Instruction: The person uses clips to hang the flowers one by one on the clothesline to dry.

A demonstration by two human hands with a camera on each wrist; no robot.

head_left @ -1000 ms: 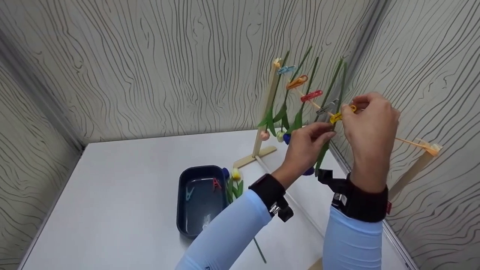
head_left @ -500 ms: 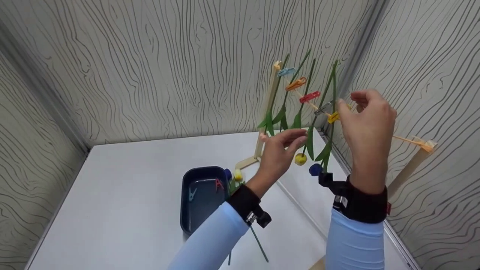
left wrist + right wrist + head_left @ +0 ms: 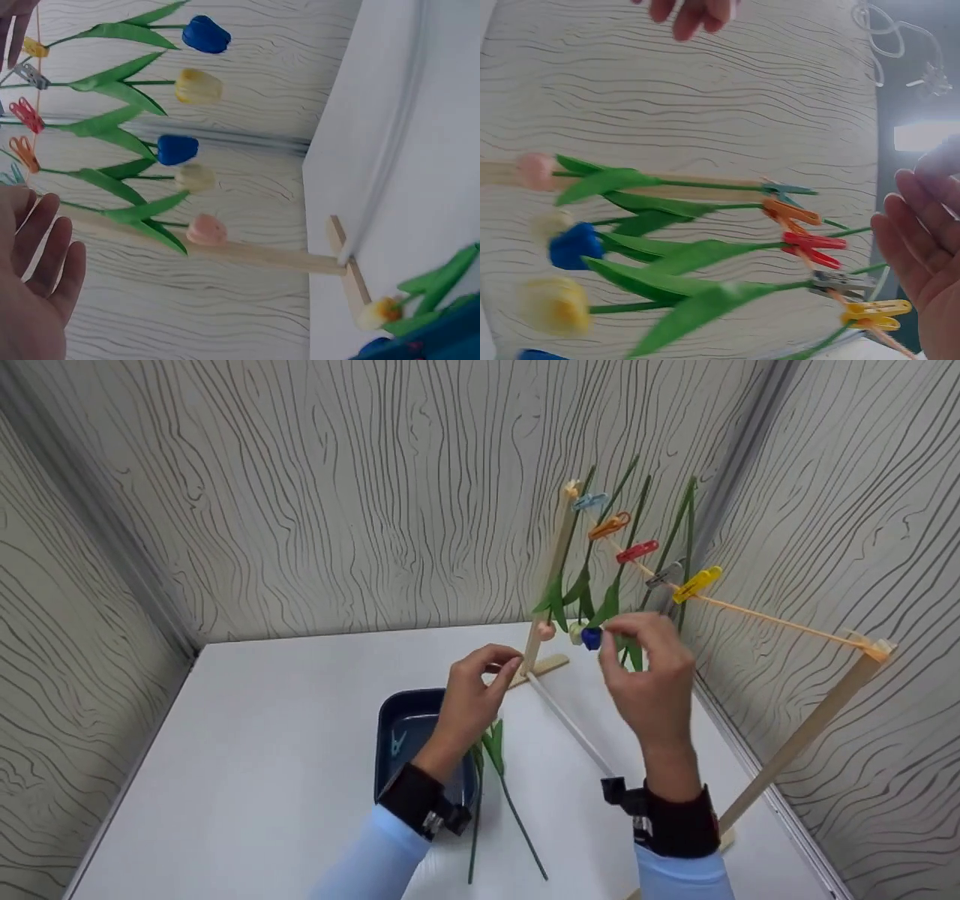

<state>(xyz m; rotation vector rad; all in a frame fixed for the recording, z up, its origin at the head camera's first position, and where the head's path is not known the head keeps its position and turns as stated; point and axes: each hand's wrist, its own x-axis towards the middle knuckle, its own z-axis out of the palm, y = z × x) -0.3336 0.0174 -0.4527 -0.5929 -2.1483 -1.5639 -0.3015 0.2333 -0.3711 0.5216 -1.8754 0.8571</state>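
Several artificial tulips hang heads-down from a cord (image 3: 780,619), each stem clipped by a clothespin. The yellow clothespin (image 3: 697,584) is nearest, followed by grey (image 3: 843,283), red (image 3: 637,551), orange and light blue ones. A blue tulip (image 3: 206,34), at the yellow clothespin's end of the row, shows in the left wrist view. My right hand (image 3: 652,675) is below the yellow clothespin, overlapping some tulip leaves in the head view; its fingers are loosely bent with nothing in them. My left hand (image 3: 476,690), also without anything, is above the basin's right edge, fingers relaxed.
Two wooden posts, the near one (image 3: 810,727) at right, hold the cord; a white rod (image 3: 570,724) runs along the table from the far post's foot. A dark blue basin (image 3: 381,720) holds a light blue clothespin (image 3: 397,743). Beside it lie tulips (image 3: 495,750).
My right hand has let go of the yellow clothespin and moved down and left. The left hand has left the hanging stems and moved left toward the basin.
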